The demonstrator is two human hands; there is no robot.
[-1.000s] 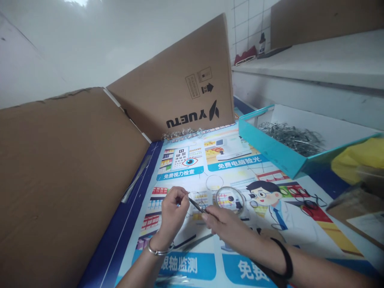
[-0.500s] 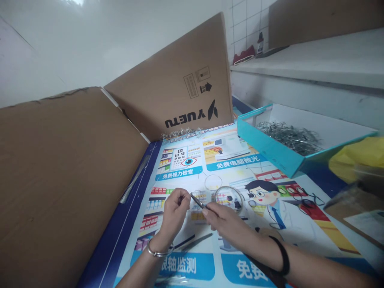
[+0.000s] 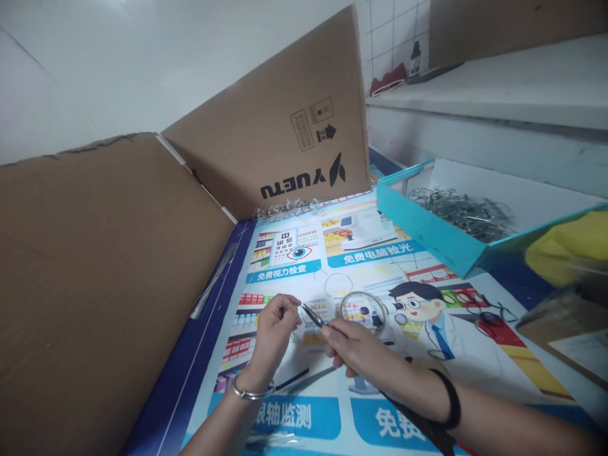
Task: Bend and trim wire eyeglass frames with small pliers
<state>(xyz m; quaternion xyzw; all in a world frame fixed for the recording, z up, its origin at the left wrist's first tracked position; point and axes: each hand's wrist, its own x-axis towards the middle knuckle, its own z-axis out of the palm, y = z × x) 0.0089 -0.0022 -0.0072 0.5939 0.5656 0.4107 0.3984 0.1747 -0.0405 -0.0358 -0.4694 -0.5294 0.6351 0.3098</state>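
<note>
My left hand (image 3: pixel 275 329), with a silver bangle at the wrist, is pinched shut on something small that I cannot make out. My right hand (image 3: pixel 354 347), a black band on its wrist, grips a thin dark tool like tweezers (image 3: pixel 314 316); its tip points at my left fingertips. Just beyond my right hand lie clear round lenses (image 3: pixel 363 308) on the printed poster mat (image 3: pixel 380 259). Thin dark metal rods (image 3: pixel 297 379) lie on the mat under my wrists.
A big cardboard box (image 3: pixel 266 126) with open flaps stands left and behind. A teal tray (image 3: pixel 430 228) holding several metal wire parts sits at right, a yellow bag (image 3: pixel 565 244) beside it. A black spectacle frame (image 3: pixel 489 315) lies at right. A grey shelf (image 3: pixel 498 88) runs behind.
Both hands stay together at the same spot; the tool's tip has tilted slightly towards my left fingers. The camera has shifted a little.
</note>
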